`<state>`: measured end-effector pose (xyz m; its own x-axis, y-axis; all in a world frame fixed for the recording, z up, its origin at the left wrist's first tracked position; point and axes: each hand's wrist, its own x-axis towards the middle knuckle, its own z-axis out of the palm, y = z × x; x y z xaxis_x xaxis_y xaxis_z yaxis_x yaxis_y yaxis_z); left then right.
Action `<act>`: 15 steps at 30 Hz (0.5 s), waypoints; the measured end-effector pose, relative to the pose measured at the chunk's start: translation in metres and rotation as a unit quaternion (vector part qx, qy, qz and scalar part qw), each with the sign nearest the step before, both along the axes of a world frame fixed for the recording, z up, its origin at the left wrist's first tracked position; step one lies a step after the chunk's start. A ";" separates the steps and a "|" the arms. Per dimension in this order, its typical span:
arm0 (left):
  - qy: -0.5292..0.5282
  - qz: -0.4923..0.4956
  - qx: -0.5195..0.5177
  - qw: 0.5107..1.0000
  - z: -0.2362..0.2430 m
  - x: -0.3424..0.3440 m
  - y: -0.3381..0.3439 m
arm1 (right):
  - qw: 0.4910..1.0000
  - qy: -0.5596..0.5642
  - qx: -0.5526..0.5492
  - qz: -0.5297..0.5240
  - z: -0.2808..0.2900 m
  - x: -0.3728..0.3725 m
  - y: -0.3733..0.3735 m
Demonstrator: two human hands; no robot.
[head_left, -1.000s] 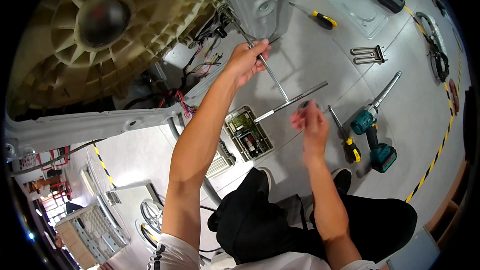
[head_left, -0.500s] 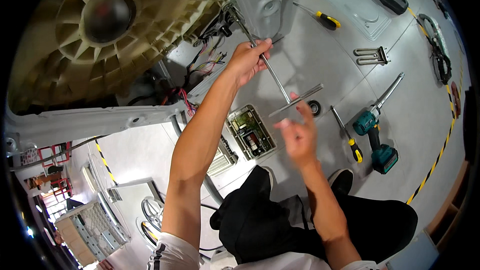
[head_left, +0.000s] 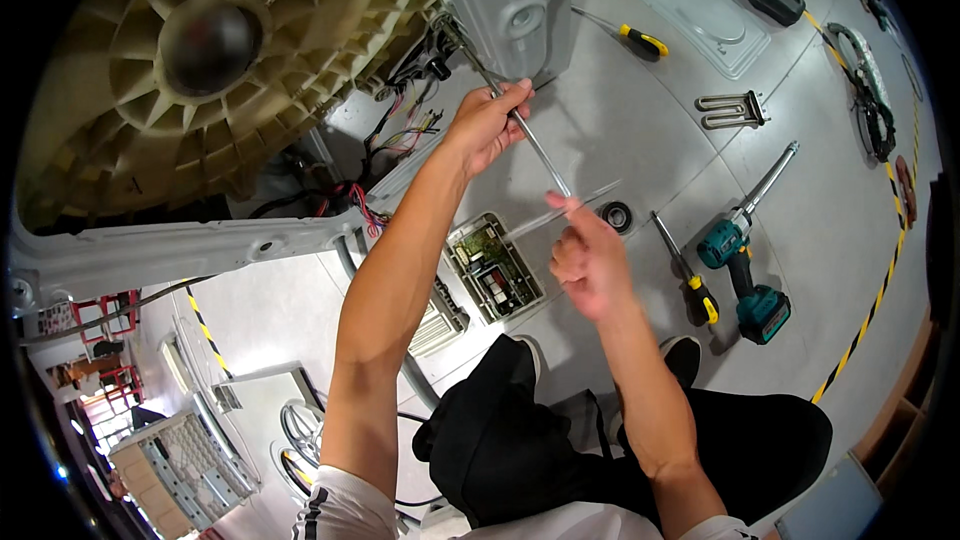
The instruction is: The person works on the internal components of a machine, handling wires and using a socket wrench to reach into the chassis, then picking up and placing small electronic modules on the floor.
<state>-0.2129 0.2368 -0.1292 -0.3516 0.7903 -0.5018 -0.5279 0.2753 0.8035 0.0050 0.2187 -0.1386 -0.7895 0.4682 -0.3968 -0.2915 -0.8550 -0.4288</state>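
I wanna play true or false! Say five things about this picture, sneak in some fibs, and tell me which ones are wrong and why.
1. The left hand holds a long metal rod. True.
2. The right hand grips the teal power tool. False: that hand is by the rod's lower end, and the tool lies on the floor.
3. Two screwdrivers with yellow-and-black handles lie on the floor. True.
4. The looped metal piece is inside the box with the circuit board. False: it lies on the floor, apart from the box.
5. A black ring lies near the right hand. True.
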 end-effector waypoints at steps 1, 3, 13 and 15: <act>0.010 0.002 -0.009 1.000 0.001 0.000 0.000 | 0.950 -0.154 0.266 -0.049 0.007 -0.007 -0.011; 0.015 0.007 -0.015 1.000 0.002 -0.001 0.000 | 0.815 -0.283 0.491 -0.123 0.008 -0.007 -0.021; -0.014 0.011 0.004 1.000 0.001 -0.005 0.000 | 0.998 -0.056 -0.023 0.021 0.017 0.007 -0.003; -0.007 0.011 0.001 1.000 0.003 -0.004 0.002 | 0.988 -0.149 0.046 -0.010 0.030 -0.005 -0.002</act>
